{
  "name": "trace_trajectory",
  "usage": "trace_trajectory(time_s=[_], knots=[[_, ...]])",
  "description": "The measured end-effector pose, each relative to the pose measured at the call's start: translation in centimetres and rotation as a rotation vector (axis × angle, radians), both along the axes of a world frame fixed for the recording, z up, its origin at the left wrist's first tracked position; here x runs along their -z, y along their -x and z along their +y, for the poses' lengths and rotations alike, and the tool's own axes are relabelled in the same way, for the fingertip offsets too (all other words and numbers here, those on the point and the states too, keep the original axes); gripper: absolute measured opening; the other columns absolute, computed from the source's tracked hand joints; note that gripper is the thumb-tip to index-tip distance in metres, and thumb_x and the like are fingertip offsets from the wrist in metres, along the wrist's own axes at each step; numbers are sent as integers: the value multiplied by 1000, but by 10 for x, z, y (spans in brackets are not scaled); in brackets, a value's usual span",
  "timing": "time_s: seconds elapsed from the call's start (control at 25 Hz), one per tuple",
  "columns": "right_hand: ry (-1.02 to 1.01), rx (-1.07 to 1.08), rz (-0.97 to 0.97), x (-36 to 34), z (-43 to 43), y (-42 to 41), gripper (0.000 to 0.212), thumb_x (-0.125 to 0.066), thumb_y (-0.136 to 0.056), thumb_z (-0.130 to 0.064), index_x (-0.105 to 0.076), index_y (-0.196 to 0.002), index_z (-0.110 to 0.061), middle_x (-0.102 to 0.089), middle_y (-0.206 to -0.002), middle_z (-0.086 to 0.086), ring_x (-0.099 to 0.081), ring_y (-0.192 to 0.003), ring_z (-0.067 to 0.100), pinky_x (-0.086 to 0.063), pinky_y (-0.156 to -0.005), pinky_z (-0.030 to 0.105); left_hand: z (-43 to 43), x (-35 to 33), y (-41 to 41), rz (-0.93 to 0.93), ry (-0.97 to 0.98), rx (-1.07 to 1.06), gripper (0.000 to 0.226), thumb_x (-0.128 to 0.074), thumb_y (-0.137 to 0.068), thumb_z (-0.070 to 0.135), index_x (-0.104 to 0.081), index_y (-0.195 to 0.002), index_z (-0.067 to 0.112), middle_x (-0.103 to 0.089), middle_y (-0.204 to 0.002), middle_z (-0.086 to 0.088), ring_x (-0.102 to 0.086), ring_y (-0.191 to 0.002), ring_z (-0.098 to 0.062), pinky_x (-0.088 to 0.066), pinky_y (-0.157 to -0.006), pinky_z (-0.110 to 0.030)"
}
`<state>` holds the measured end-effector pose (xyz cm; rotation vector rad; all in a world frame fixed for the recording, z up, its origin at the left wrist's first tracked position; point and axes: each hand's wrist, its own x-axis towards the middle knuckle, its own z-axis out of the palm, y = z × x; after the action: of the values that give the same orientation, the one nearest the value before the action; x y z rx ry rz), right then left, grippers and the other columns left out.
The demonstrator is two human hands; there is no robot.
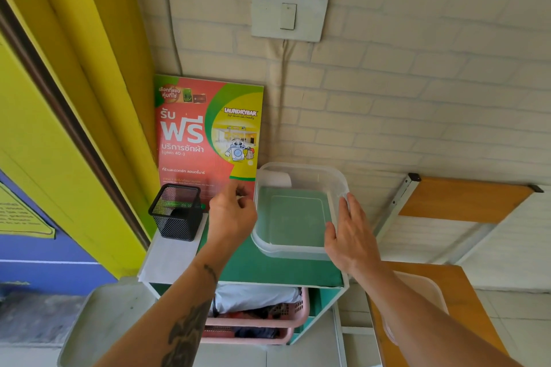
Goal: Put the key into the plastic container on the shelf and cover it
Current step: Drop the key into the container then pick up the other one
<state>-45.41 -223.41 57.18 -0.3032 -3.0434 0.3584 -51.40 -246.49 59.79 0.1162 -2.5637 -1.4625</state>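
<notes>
A clear plastic container (298, 249) stands uncovered on the green top of the shelf (268, 270); no lid is on it. My left hand (231, 214) hovers just left of the container's rim. Its fingertips are pinched on a small dark thing, apparently the key (242, 192), which is mostly hidden by the fingers. My right hand (348, 235) lies flat against the container's right wall, fingers spread, with nothing in it. A white rounded object (275, 178) shows at the container's back left corner.
A black mesh pen holder (176, 211) stands on the shelf's left end, with a red and green laundry poster (205, 131) leaning on the brick wall behind. Pink baskets (262, 322) fill the shelf below. A wooden table (441, 301) is at the right, a grey tray (98, 322) at the lower left.
</notes>
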Motion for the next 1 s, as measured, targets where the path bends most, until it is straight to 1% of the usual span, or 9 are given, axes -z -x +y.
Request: trace_trajectory(time_s=[0.08, 0.16, 0.28, 0.36, 0.48, 0.64, 0.76, 0.84, 1.0], knots=[[27, 2, -5, 0, 0, 0, 70, -32, -100, -41, -6, -155, -6, 2, -165, 10, -3, -151, 25, -12, -120, 37, 19, -17, 6, -2, 17, 85, 22, -47, -82, 2, -63, -89, 15, -63, -79, 4, -62, -69, -22, -52, -66, -29], [54, 0, -7, -1, 0, 0, 69, -31, -100, -40, -5, -155, -6, 4, -165, 9, 0, -151, 24, -10, -119, 35, 38, -25, 12, -4, 14, 181, 25, -45, -81, 1, -63, -89, 17, -63, -81, 2, -61, -69, -21, -51, -63, -28], [78, -8, -11, -3, 2, -1, 69, -30, -100, -39, -4, -155, -6, 6, -165, 10, 2, -151, 24, -11, -121, 35, 64, -21, 17, -82, 56, 305, 25, -46, -79, 2, -64, -87, 19, -67, -84, -2, -66, -73, -26, -58, -66, -36], [73, -15, -20, -3, 1, -1, 69, -28, -100, -40, -3, -155, -6, 7, -164, 10, 3, -151, 24, -11, -121, 35, 76, -13, 15, -173, 126, 354, 27, -48, -78, 1, -66, -89, 16, -68, -86, -4, -67, -75, -26, -60, -68, -36], [73, -7, 7, -2, 1, 0, 70, -30, -99, -40, -4, -155, -5, 6, -164, 9, 1, -151, 23, -10, -120, 33, 86, -1, 11, -305, 180, 356, 30, -50, -79, 3, -69, -98, 17, -69, -97, -6, -68, -83, -26, -59, -77, -35], [77, -1, 27, 0, 1, 0, 71, -32, -99, -39, -3, -155, -7, 5, -164, 8, 0, -151, 23, -9, -119, 32, 92, 9, 9, -355, 198, 359, 42, -54, -81, 3, -64, -119, 15, -65, -113, -8, -65, -95, -26, -57, -87, -35], [71, 4, 26, 0, 1, 0, 71, -33, -99, -39, -4, -155, -8, 5, -164, 8, -1, -151, 24, -11, -120, 34, 95, 8, 7, -367, 205, 371, 43, -57, -83, 5, -61, -124, 16, -62, -119, -6, -61, -94, -22, -53, -83, -29], [55, 6, 20, 1, 1, -1, 70, -32, -99, -39, -4, -155, -8, 5, -164, 9, -1, -151, 24, -8, -119, 34, 96, 4, 6, -353, 213, 363, 42, -56, -84, 6, -61, -124, 17, -62, -123, -4, -60, -95, -20, -51, -82, -28], [56, -7, -13, -1, 1, 1, 70, -30, -99, -40, -2, -155, -9, 9, -164, 10, 5, -151, 25, -2, -118, 34, 93, -8, 3, -298, 188, 325, 40, -54, -84, 8, -65, -121, 18, -66, -117, 0, -59, -93, -16, -50, -86, -28]])
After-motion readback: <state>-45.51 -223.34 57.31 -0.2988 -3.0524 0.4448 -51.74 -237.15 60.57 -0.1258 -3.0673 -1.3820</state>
